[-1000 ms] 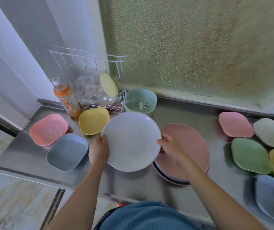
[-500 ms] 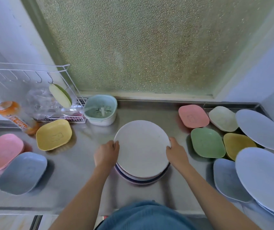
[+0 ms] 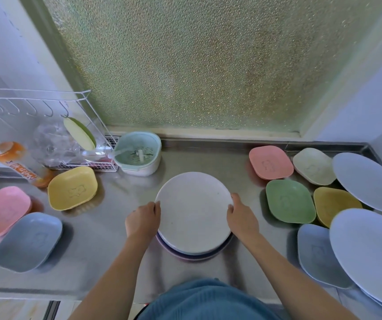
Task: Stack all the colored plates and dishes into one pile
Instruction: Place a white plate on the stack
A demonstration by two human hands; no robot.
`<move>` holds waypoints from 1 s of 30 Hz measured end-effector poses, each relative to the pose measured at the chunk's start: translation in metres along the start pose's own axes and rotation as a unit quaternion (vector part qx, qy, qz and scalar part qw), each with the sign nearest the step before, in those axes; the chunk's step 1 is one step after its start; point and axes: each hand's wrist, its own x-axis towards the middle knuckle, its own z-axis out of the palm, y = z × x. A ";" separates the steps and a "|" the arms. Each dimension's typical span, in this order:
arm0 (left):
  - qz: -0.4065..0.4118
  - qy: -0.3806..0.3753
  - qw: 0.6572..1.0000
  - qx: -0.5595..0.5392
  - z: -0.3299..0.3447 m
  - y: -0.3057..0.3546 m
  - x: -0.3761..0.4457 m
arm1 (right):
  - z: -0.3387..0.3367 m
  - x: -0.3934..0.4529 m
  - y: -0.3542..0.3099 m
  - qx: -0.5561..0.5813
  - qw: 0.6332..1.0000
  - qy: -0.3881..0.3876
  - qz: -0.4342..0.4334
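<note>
Gripping the white round plate [image 3: 194,211] by its opposite rims, the left hand [image 3: 142,219] and right hand [image 3: 243,219] are curling their fingers around it atop the plate pile [image 3: 192,256] sitting mid-counter [image 3: 106,239]; farther back, a mint strainer basket [image 3: 139,153] is standing.

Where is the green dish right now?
The green dish sits on the counter's right side, between the person's right hand and a yellow dish.

White characters are printed on the red label of the orange drink bottle [image 3: 16,161] standing on the counter [image 3: 106,245], but they cannot be read.
</note>
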 end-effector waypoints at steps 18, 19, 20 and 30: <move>-0.228 -0.182 0.867 -0.405 0.018 -0.011 0.014 | 0.019 -0.011 0.036 0.194 0.968 -0.035 0.157; -0.241 -0.214 0.848 -0.421 0.019 -0.010 0.015 | 0.022 -0.013 0.037 0.196 0.967 -0.048 0.155; -0.247 -0.230 0.842 -0.422 0.020 -0.009 0.016 | 0.024 -0.014 0.037 0.199 0.967 -0.054 0.151; -0.137 -0.304 0.862 -0.381 0.038 0.050 0.019 | -0.005 -0.019 0.077 0.233 0.952 0.042 0.195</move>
